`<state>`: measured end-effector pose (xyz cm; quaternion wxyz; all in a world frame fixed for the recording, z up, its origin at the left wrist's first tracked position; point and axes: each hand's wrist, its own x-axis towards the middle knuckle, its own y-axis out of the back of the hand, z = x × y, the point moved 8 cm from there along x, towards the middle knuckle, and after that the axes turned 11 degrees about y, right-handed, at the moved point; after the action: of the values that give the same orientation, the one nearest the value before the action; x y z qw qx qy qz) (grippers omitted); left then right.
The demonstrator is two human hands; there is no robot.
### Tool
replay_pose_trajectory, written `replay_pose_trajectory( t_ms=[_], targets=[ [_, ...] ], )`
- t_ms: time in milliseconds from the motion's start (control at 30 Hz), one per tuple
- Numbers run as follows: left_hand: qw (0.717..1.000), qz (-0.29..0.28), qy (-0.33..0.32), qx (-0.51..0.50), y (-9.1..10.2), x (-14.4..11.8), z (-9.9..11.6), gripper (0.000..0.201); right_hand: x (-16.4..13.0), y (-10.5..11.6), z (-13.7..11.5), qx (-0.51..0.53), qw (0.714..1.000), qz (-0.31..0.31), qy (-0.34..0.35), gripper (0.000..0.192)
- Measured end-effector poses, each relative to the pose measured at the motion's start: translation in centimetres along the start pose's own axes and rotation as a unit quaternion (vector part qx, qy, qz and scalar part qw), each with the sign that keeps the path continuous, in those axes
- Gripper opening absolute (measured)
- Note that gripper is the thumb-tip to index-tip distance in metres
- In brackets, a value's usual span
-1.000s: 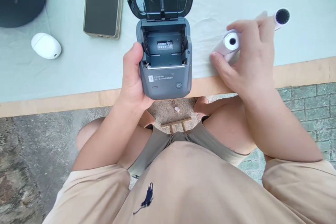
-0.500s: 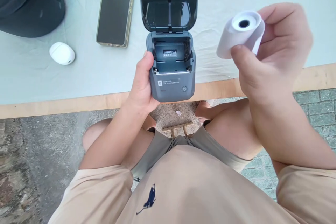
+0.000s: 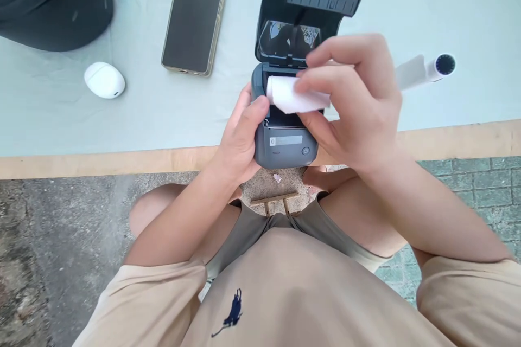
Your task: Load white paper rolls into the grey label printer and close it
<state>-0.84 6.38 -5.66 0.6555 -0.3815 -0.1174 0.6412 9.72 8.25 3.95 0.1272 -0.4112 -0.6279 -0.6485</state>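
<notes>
A dark grey label printer is at the table's front edge, its black lid swung up. My left hand grips its left side, the thumb at the rim of the open compartment. My right hand pinches a white paper roll lying sideways at the compartment mouth. The roll's left end is near my left thumb, and a loose flap hangs toward me. My right fingers cover its right end and part of the compartment, so how deep it sits cannot be told.
Right of the printer, partly behind my right hand, lies another white roll with a dark end. A phone, a white oval case and a black zippered bag are on the left of the cloth-covered table.
My right hand has moved left with the paper roll, bringing it from the air to the printer's compartment. The printer appears further right and slightly turned. Another roll now shows at right.
</notes>
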Motion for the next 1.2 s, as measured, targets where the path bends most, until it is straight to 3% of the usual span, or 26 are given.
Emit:
replay_pose_trajectory(
  t_ms=[167,367,700,833,933,1067,1200],
  targets=[
    [1.000,-0.010,0.007,0.005,-0.1,0.2,-0.2,0.033,0.2,0.4,0.6,0.071,0.997,0.025,0.020,0.020],
    [1.000,-0.013,-0.010,0.010,-0.2,0.3,0.0,0.034,0.2,1.2,1.8,0.158,0.986,0.060,-0.004,0.019],
    [1.000,-0.018,-0.014,0.020,-0.7,-0.1,0.1,0.037,0.1,1.1,1.3,0.140,0.988,0.069,-0.016,0.022],
    [0.999,-0.034,-0.009,-0.005,-0.8,-0.2,0.2,0.030,0.1,1.3,1.2,0.135,0.989,0.045,0.027,0.018],
    [0.999,-0.041,0.003,-0.002,-1.1,-0.3,0.1,0.033,-0.1,1.8,1.2,0.119,0.990,0.063,0.047,0.020],
    [1.000,0.008,-0.001,-0.014,-1.2,-0.6,0.2,0.021,-0.4,1.5,1.3,0.104,0.992,0.063,0.015,0.022],
    [0.998,0.047,0.021,-0.020,-1.7,-0.6,0.3,0.032,-0.5,1.2,1.1,0.098,0.994,0.049,-0.003,0.022]
  ],
)
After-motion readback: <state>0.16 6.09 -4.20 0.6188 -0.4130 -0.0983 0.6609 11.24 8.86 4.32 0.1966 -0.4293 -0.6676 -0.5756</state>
